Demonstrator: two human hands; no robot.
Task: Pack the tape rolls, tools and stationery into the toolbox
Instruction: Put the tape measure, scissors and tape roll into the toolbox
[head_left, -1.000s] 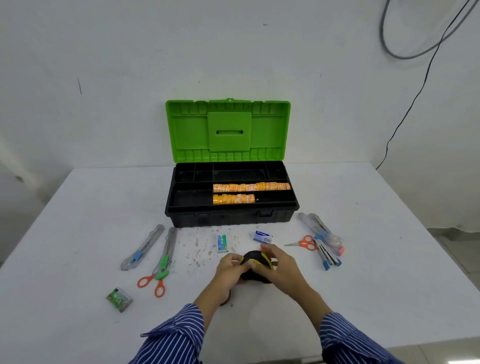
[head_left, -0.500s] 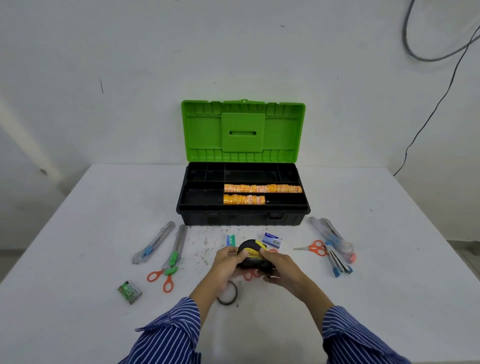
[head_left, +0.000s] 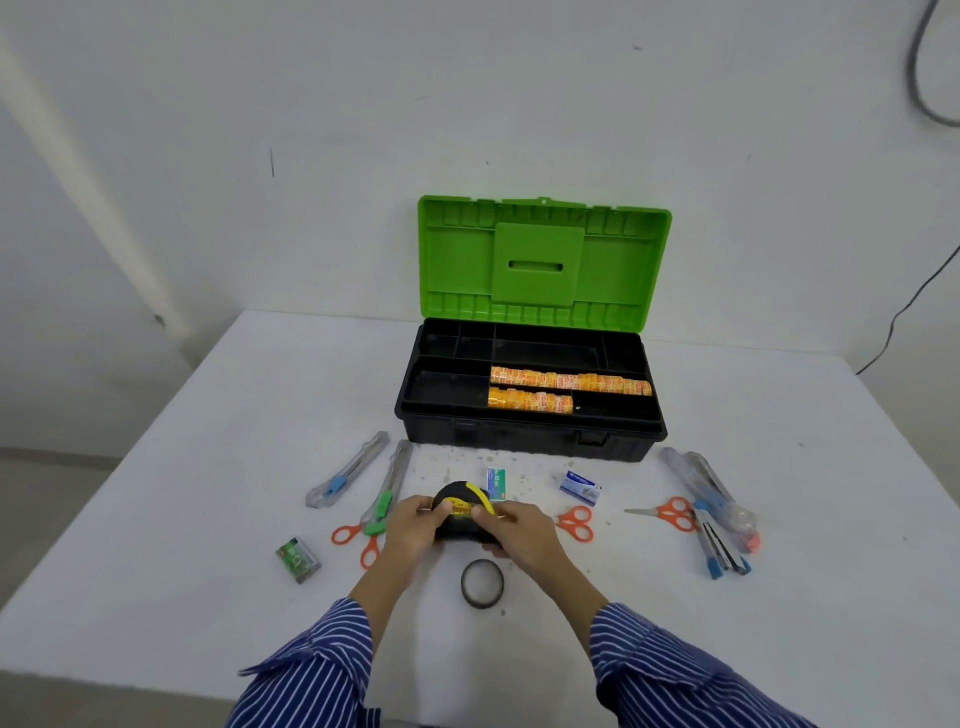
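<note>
No print is legible: the marks on the orange tape rolls (head_left: 569, 382), the small green box (head_left: 496, 482) and the blue-white box (head_left: 580, 487) are blurred.

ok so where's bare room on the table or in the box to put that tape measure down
In the toolbox, the front left compartment beside the orange tape rolls looks empty, as do the back ones. The table is bare left of the toolbox and along its far right. The strip in front of the toolbox is crowded: cutters, scissors, small boxes.

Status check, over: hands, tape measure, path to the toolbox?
Left hand and right hand grip tape measure above table. Toolbox open, tape rolls inside. Path unobstructed.
</note>
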